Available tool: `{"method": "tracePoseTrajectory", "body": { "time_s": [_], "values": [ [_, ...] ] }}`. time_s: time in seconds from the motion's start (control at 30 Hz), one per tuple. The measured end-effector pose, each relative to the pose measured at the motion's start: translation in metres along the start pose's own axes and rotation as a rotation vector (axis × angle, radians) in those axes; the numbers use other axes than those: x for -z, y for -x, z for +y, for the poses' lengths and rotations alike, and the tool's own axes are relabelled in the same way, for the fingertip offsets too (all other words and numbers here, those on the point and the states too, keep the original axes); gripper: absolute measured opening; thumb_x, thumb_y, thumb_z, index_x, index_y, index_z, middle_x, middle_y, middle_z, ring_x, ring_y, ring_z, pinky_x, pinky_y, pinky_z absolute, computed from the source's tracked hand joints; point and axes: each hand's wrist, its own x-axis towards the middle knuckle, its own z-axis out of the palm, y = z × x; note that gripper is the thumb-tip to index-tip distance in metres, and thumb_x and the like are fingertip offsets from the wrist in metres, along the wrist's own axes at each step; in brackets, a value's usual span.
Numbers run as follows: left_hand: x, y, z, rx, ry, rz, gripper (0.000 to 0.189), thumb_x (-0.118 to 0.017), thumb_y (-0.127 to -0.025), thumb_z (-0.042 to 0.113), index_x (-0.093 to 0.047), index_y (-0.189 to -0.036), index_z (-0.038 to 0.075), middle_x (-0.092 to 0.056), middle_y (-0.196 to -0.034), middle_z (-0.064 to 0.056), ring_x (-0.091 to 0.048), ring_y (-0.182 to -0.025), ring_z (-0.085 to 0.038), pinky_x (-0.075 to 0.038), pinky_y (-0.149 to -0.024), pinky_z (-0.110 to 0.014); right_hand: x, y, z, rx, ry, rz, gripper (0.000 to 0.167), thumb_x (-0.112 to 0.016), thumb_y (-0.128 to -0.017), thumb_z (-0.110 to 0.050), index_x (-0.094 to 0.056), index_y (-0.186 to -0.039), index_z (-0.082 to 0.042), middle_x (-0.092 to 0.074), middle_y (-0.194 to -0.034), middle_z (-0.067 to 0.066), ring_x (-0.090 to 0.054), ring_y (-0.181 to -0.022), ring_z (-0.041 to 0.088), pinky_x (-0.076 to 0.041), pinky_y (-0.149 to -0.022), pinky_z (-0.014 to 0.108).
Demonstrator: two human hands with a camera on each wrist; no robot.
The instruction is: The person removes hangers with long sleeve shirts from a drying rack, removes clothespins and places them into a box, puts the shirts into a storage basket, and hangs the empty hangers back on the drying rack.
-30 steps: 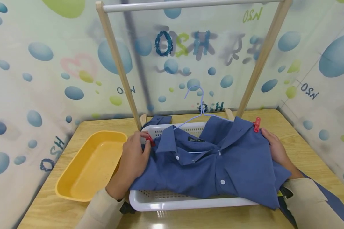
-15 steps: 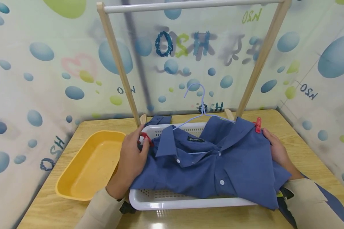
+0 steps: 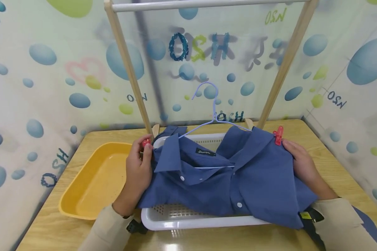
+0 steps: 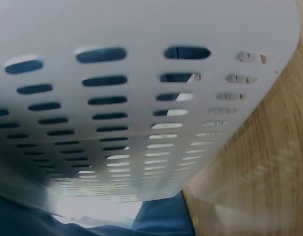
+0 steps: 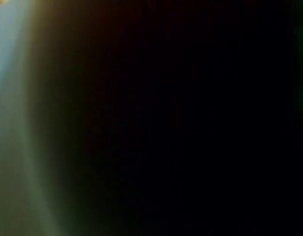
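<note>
A blue button-up shirt (image 3: 207, 188) lies spread over the white basket (image 3: 188, 223), with a lilac wire hanger (image 3: 214, 108) inside its collar and the hook standing up. At the shirt's left shoulder my left hand (image 3: 136, 174) pinches a red clothespin (image 3: 146, 142) between thumb and fingers. Whether that clothespin bites on the cloth is hidden. My right hand (image 3: 303, 164) holds the other shoulder, its inner fingers hidden by the cloth. Another red clothespin (image 3: 279, 135) is clipped there beside the fingertips. The right wrist view is almost wholly dark.
Left of the basket stands a yellow tray (image 3: 97, 188) on the wooden table (image 3: 69, 230). Behind rises a rack with wooden posts (image 3: 284, 69) and a white rail (image 3: 207, 4). More blue cloth (image 3: 172, 130) lies behind the basket, with some at the right (image 3: 369, 223).
My left hand has moved left with its clothespin, drawing the collar's left side along. The hanger's hook has shifted up and left. My right hand has stayed nearly in place.
</note>
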Motion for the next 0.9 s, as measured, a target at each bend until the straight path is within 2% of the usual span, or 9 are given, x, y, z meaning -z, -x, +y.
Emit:
{"method": "tracePoseTrajectory", "body": {
  "time_s": [0.07, 0.13, 0.23, 0.33, 0.47, 0.57, 0.67, 0.8, 0.9],
  "values": [
    [0.001, -0.001, -0.001, -0.008, 0.043, 0.041, 0.031, -0.050, -0.105, 0.018, -0.059, -0.133, 0.008, -0.063, -0.097, -0.012, -0.052, -0.079, -0.009, -0.041, -0.067, -0.013, -0.004, -0.001, -0.002, -0.014, 0.127, 0.006, 0.037, -0.040, -0.108, -0.017, -0.072, -0.107, -0.038, -0.067, -0.110, -0.027, -0.058, -0.104, -0.013, -0.042, -0.087, 0.008],
    [0.002, -0.001, -0.002, -0.022, 0.079, 0.070, 0.030, -0.050, -0.105, 0.015, -0.060, -0.132, 0.006, -0.060, -0.092, -0.010, -0.050, -0.079, -0.008, -0.040, -0.068, -0.014, -0.008, -0.002, -0.003, -0.007, 0.256, -0.012, 0.035, -0.041, -0.108, -0.018, -0.071, -0.106, -0.036, -0.065, -0.108, -0.028, -0.058, -0.102, -0.013, -0.042, -0.085, 0.008],
    [0.002, -0.002, -0.003, -0.037, 0.130, 0.100, 0.029, -0.050, -0.103, 0.010, -0.061, -0.130, 0.003, -0.055, -0.087, -0.005, -0.048, -0.076, -0.007, -0.039, -0.067, -0.015, -0.014, -0.003, -0.005, 0.032, 0.432, -0.044, 0.029, -0.041, -0.107, -0.015, -0.068, -0.108, -0.024, -0.065, -0.106, -0.021, -0.059, -0.097, -0.005, -0.045, -0.082, 0.013],
    [0.002, -0.002, -0.004, -0.036, 0.151, 0.108, 0.029, -0.049, -0.103, 0.007, -0.061, -0.129, 0.001, -0.050, -0.086, -0.001, -0.046, -0.073, -0.007, -0.037, -0.066, -0.017, -0.018, -0.003, -0.007, 0.053, 0.582, -0.036, 0.025, -0.041, -0.107, -0.015, -0.063, -0.119, -0.010, -0.061, -0.115, -0.011, -0.055, -0.099, -0.005, -0.044, -0.082, 0.013],
    [0.002, -0.003, -0.004, -0.021, 0.145, 0.103, 0.029, -0.049, -0.103, 0.008, -0.062, -0.128, 0.002, -0.049, -0.084, 0.000, -0.045, -0.072, -0.008, -0.036, -0.065, -0.018, -0.023, -0.002, -0.010, 0.007, 0.719, -0.021, 0.039, -0.048, -0.106, -0.022, -0.053, -0.138, -0.001, -0.056, -0.131, -0.003, -0.049, -0.109, -0.011, -0.042, -0.087, 0.009],
    [0.003, -0.005, -0.004, -0.012, 0.116, 0.081, 0.028, -0.049, -0.104, 0.011, -0.062, -0.128, 0.005, -0.049, -0.083, -0.001, -0.045, -0.071, -0.010, -0.036, -0.065, -0.019, -0.025, -0.003, -0.011, -0.031, 0.769, -0.033, 0.038, -0.055, -0.103, -0.026, -0.059, -0.128, 0.002, -0.064, -0.111, -0.001, -0.057, -0.097, -0.001, -0.047, -0.080, 0.015],
    [0.007, -0.006, -0.003, 0.016, 0.081, 0.051, 0.028, -0.050, -0.104, 0.015, -0.063, -0.127, 0.007, -0.050, -0.083, 0.000, -0.046, -0.071, -0.011, -0.037, -0.064, -0.019, -0.025, -0.004, -0.008, -0.053, 0.806, -0.045, 0.036, -0.058, -0.102, -0.029, -0.065, -0.120, 0.001, -0.066, -0.093, -0.010, -0.062, -0.085, 0.005, -0.050, -0.075, 0.019],
    [0.014, -0.011, -0.003, 0.083, 0.060, 0.008, 0.030, -0.050, -0.105, 0.021, -0.063, -0.128, 0.009, -0.054, -0.081, -0.001, -0.049, -0.070, -0.011, -0.040, -0.064, -0.018, -0.022, -0.006, -0.002, -0.036, 0.814, -0.049, 0.036, -0.056, -0.103, -0.029, -0.066, -0.122, 0.000, -0.068, -0.094, -0.013, -0.065, -0.083, 0.004, -0.052, -0.074, 0.019],
    [0.020, -0.015, -0.002, 0.136, 0.046, -0.031, 0.033, -0.048, -0.106, 0.027, -0.064, -0.128, 0.009, -0.055, -0.081, -0.004, -0.051, -0.071, -0.013, -0.043, -0.068, -0.018, -0.022, -0.007, 0.002, -0.004, 0.800, -0.052, 0.030, -0.058, -0.102, -0.026, -0.068, -0.113, -0.001, -0.068, -0.088, -0.011, -0.065, -0.079, 0.006, -0.052, -0.071, 0.021]
  ]
}}
